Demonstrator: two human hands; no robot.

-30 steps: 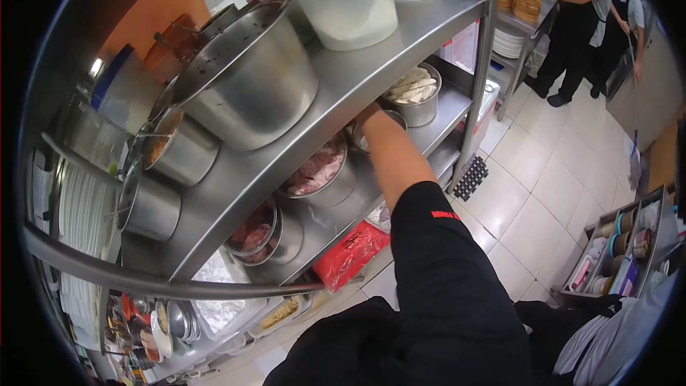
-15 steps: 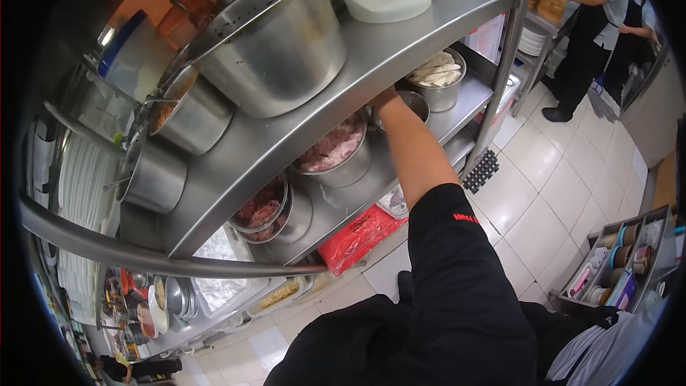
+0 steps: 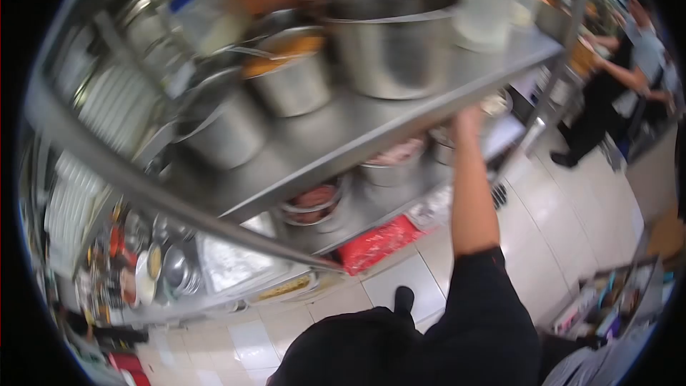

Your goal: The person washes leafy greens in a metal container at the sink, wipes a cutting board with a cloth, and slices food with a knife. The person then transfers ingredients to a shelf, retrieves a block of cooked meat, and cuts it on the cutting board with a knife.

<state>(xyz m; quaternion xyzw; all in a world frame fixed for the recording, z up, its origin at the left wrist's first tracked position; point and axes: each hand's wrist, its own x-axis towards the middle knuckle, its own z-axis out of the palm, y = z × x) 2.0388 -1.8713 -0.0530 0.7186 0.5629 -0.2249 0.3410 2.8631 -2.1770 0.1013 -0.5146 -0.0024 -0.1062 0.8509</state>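
Observation:
My right hand (image 3: 468, 123) reaches in at the edge of the upper steel shelf, blurred by motion; its fingers are smeared and partly hidden, so what they touch cannot be made out. Just left of the wrist is a small metal pot (image 3: 444, 151) on the lower shelf. Behind the hand, to its right, stands a pot with pale pieces (image 3: 498, 104). Farther left are a pot of pinkish raw meat (image 3: 391, 164) and a metal pot of darker red meat (image 3: 311, 207). My left hand is out of view.
The upper shelf (image 3: 343, 132) carries a large steel pot (image 3: 391, 57), a pot with orange contents (image 3: 293, 89) and a white tub (image 3: 486, 18). A red plastic package (image 3: 379, 244) lies below. Co-workers (image 3: 629, 64) stand at upper right; a supply cart (image 3: 607, 300) is at right.
The view has swung, so the shelves and pots sit differently and look blurred. My right hand now shows more at the shelf edge, where it was largely hidden beneath the upper shelf.

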